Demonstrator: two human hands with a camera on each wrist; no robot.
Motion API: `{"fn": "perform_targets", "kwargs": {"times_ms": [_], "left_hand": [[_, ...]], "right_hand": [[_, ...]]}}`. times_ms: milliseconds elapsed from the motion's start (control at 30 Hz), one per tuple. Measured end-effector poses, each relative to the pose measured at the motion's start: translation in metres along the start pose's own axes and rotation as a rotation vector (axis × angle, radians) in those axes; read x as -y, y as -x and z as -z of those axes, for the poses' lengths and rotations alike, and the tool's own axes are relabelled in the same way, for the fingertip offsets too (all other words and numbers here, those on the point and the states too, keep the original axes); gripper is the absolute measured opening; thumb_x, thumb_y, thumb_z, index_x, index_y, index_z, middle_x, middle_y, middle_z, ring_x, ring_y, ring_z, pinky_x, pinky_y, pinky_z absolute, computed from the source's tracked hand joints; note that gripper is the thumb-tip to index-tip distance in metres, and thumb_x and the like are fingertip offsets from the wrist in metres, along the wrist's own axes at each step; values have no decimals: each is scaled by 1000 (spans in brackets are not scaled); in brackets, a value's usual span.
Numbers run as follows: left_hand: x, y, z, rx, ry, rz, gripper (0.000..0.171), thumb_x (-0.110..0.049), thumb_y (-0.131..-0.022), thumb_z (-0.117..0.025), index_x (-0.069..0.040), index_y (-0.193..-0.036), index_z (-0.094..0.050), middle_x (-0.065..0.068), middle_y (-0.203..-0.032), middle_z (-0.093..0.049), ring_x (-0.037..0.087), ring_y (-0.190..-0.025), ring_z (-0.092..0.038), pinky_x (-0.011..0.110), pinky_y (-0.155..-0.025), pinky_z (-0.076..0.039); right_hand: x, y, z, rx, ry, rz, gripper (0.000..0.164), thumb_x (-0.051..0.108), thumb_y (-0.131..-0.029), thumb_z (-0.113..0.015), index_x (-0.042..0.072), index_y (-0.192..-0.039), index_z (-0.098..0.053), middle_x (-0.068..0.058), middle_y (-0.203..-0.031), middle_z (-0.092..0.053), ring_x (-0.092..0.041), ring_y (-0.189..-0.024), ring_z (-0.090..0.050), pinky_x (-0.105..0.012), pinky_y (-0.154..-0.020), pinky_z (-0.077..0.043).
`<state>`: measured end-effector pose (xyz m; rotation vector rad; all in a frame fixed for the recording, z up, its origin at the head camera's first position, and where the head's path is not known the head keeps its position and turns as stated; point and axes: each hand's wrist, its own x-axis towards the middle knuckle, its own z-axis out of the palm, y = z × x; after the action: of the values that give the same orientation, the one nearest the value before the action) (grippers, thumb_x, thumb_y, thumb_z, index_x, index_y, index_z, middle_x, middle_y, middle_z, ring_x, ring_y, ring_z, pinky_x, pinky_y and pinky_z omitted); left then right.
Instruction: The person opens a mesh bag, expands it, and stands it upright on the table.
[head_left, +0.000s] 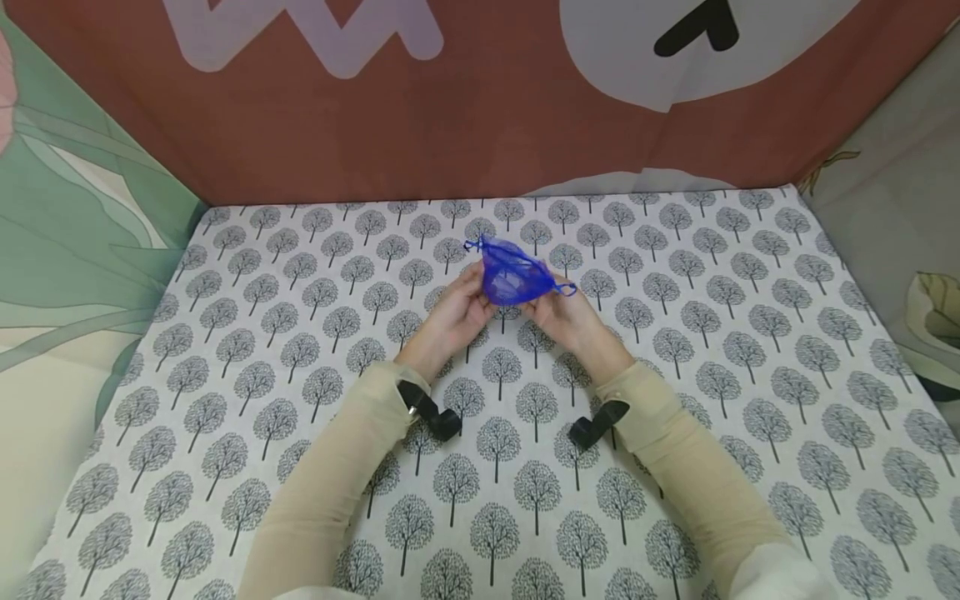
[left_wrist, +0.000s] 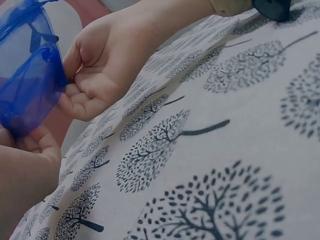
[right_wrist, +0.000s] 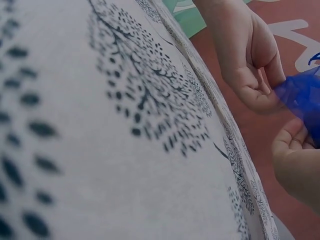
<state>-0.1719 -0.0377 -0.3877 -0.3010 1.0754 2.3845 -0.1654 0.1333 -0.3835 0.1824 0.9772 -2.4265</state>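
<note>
A translucent blue mesh drawstring bag (head_left: 517, 279) is held up over the middle of the table, between both hands. Narrow blue cords with looped ends stick out at its two sides. My left hand (head_left: 459, 312) pinches the bag's left edge, fingers bent. On the other side, my right hand (head_left: 566, 312) grips the right edge, with thumb and fingers against the fabric. Both wrist views show curled fingertips at the sheer bag (left_wrist: 30, 90), and parts of the fingers are hidden behind it.
The table is covered by a white cloth (head_left: 498, 442) printed with dark trees. A reddish-brown patterned backdrop (head_left: 480, 125) rises behind its far edge, and leaf-patterned hangings (head_left: 82, 192) flank it. Black wrist mounts (head_left: 600, 423) sit on both sleeves.
</note>
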Motion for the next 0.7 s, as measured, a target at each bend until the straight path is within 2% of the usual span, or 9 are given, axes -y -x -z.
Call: {"fn": "perform_targets", "kwargs": {"times_ms": [67,167,233,300,567,633,700], "left_hand": [[0,-1,0,-11,-3,0,39,-12,-103,-30,-11,-141,-37,-2,-105,-57,7,-97,-55,21,-102,-44],[0,-1,0,-12,25,0,28,-10,-103,-29,-9,-125,-46,1,-107,-56,10,-102,-54,27,-114,-37],[0,-1,0,-10,48,1,23,-9,-103,-28,-9,-114,-47,2,-108,-56,12,-104,-54,30,-118,-32],[0,-1,-1,-8,63,2,22,-9,-103,-27,-11,-110,-48,3,-109,-56,12,-105,-54,31,-119,-31],[0,0,-1,28,65,1,22,-9,-103,-26,-12,-108,-47,0,-106,-54,10,-101,-52,23,-107,-40],[0,1,-1,32,66,16,23,-11,-103,-27,-9,-115,-46,2,-112,-54,13,-108,-51,25,-110,-39],[0,2,0,37,64,49,31,-13,-103,-28,-7,-131,-42,9,-127,-52,19,-122,-48,29,-117,-34]], "right_hand": [[0,1,0,-5,-24,-1,30,27,-104,-31,13,-102,-58,1,-94,-70,-10,-87,-65,-21,-84,-54],[-1,2,0,-11,-54,-6,27,22,-104,-30,14,-105,-55,0,-98,-69,-10,-89,-65,-22,-84,-55],[-2,2,0,-15,-69,-7,24,19,-104,-30,15,-108,-54,0,-100,-69,-11,-91,-66,-22,-84,-56],[-3,3,0,-14,-78,-7,22,17,-104,-31,16,-109,-53,-1,-102,-69,-11,-91,-66,-22,-84,-56],[-4,3,-1,9,-88,-2,21,18,-102,-38,13,-104,-59,0,-98,-69,-11,-89,-66,-21,-83,-55],[-3,3,0,6,-93,7,22,16,-102,-37,10,-104,-58,-1,-96,-69,-11,-87,-65,-21,-82,-55],[-2,3,1,-13,-100,26,22,14,-103,-35,10,-104,-57,0,-95,-68,-10,-86,-65,-21,-82,-55]]}}
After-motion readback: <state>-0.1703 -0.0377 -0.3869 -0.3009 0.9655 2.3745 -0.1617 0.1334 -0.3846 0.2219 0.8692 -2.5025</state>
